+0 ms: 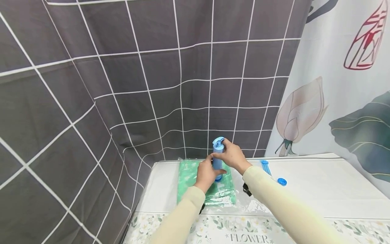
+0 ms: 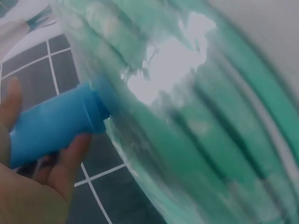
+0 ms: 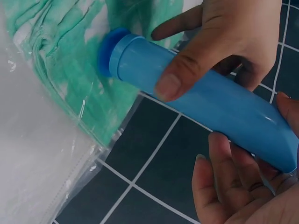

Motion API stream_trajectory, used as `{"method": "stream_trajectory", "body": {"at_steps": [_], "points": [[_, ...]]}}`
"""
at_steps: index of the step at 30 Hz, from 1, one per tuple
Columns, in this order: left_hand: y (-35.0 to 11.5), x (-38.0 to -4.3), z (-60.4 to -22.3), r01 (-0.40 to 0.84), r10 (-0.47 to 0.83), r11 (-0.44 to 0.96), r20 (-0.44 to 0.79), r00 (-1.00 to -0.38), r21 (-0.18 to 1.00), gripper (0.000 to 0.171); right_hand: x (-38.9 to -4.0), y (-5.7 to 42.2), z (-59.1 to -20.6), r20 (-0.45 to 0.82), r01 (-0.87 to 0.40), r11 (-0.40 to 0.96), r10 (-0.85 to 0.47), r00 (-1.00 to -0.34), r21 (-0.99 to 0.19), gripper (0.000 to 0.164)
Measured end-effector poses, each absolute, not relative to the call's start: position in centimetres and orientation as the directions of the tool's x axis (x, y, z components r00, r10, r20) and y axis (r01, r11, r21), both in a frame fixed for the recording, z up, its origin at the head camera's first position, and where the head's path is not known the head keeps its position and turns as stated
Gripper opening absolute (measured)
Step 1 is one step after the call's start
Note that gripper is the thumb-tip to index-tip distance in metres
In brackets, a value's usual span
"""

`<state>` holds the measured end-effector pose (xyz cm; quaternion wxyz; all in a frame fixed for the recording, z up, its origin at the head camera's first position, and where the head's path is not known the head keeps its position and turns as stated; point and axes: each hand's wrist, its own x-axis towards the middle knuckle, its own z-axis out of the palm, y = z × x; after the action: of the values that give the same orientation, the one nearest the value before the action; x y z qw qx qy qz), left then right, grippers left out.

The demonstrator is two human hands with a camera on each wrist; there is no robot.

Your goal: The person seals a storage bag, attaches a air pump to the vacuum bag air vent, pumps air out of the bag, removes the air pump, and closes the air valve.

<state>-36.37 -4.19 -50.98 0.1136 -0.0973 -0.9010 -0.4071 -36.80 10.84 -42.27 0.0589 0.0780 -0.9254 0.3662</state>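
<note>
A blue hand pump (image 1: 217,165) stands upright with its base on a clear plastic bag (image 1: 190,176) that has green and white folded cloth inside. My left hand (image 1: 206,173) grips the lower part of the pump's barrel, thumb on one side and fingers on the other. Higher up, my right hand (image 1: 232,156) holds the pump near its light-blue top handle (image 1: 218,141). In the right wrist view, the pump's wide base (image 3: 112,52) meets the bag's surface, and both hands are around the barrel.
Right of the bag, a blue slider clip strip (image 1: 266,167) and a round blue cap (image 1: 282,182) lie on the white tabletop (image 1: 320,189). A dark gridded curtain (image 1: 195,91) hangs behind and to the left. A floral strip runs along the front edge.
</note>
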Motion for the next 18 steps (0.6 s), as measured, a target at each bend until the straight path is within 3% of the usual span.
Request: {"method": "stream_trajectory", "body": {"at_steps": [3, 8, 11, 15, 18], "points": [[-4.3, -38.3, -53.7, 0.307, 0.071, 0.673, 0.354, -0.932, 0.672, 0.088, -36.9, 10.5, -42.3, 0.16, -0.178, 0.723, -0.095, -0.983, -0.668, 0.055], [-4.4, -41.1, -57.7, 0.294, 0.066, 0.722, 0.36, -0.93, 0.626, 0.08, -36.9, 10.4, -42.5, 0.133, -0.141, 0.739, -0.07, -0.989, -0.659, 0.063], [-4.0, -40.1, -56.3, 0.305, 0.102, 0.726, 0.342, -0.934, 0.617, 0.07, -36.8, 10.8, -42.5, 0.113, -0.107, 0.754, -0.043, -0.993, -0.649, 0.07], [-3.9, -38.2, -53.1, 0.314, 0.135, 0.708, 0.315, -0.939, 0.633, 0.058, -37.0, 11.3, -42.4, 0.123, -0.157, 0.721, -0.1, -0.987, -0.675, 0.085], [-4.3, -39.3, -54.0, 0.325, 0.148, 0.696, 0.315, -0.938, 0.641, 0.059, -37.4, 11.7, -42.4, 0.116, -0.203, 0.63, -0.177, -0.977, -0.749, 0.081]]}}
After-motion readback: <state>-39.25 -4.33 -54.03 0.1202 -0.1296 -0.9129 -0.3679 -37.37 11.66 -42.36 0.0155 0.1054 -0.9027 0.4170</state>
